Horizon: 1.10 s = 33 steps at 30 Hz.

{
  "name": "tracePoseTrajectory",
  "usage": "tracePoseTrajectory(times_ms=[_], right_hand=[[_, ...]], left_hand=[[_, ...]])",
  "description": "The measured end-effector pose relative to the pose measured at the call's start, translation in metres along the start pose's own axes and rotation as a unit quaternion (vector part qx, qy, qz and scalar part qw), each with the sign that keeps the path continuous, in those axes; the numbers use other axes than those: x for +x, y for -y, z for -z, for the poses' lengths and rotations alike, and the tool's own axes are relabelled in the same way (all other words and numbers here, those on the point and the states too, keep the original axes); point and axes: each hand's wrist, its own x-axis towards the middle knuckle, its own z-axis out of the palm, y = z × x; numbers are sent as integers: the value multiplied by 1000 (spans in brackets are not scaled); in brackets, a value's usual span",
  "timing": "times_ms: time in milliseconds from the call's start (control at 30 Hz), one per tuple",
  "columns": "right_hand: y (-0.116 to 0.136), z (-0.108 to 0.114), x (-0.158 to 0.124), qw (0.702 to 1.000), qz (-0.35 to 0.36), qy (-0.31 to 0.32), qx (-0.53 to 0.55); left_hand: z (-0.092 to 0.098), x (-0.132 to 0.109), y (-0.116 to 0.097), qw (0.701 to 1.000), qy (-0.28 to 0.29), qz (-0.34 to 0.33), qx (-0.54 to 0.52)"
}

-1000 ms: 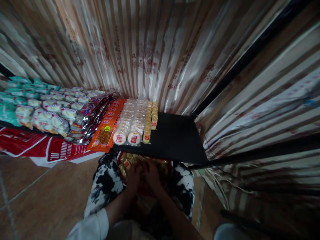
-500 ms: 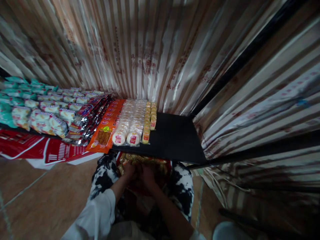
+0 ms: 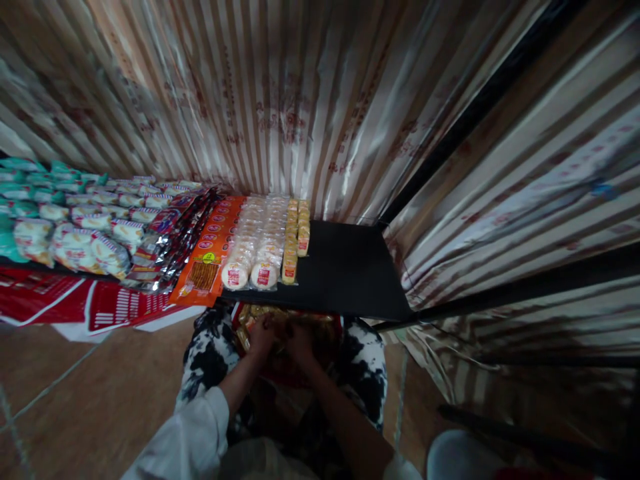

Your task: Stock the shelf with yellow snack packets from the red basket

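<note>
Several gold-wrapped packets (image 3: 249, 319) are lying in a red-rimmed container (image 3: 341, 328), six o'clock; left hand (image 3: 261, 337) and right hand (image 3: 299, 340) are resting over them. Fingers (image 3: 267, 322) are looking bent; opening and hold cannot be told in shadow. Yellow packets (image 3: 291, 253) are lining black shelf (image 3: 353, 267) at twelve o'clock from hands.

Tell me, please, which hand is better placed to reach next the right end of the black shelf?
Probably the right hand: it is nearer that end of the black shelf, while the left hand sits farther left. Both hands are at the red-edged container.
</note>
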Motion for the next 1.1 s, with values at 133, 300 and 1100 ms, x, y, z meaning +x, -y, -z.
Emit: tracePoseTrajectory(times_ms=[133,300,1100], right_hand=[[2,10,-8,1000,9,-19,22],[4,30,-20,996,44,-47,62],[33,123,75,966,112,-219,79]], left_hand=[[2,-10,-6,1000,-2,-6,-11],[6,-23,-21,999,24,-23,-39],[-74,-30,-107,969,103,-208,-82]])
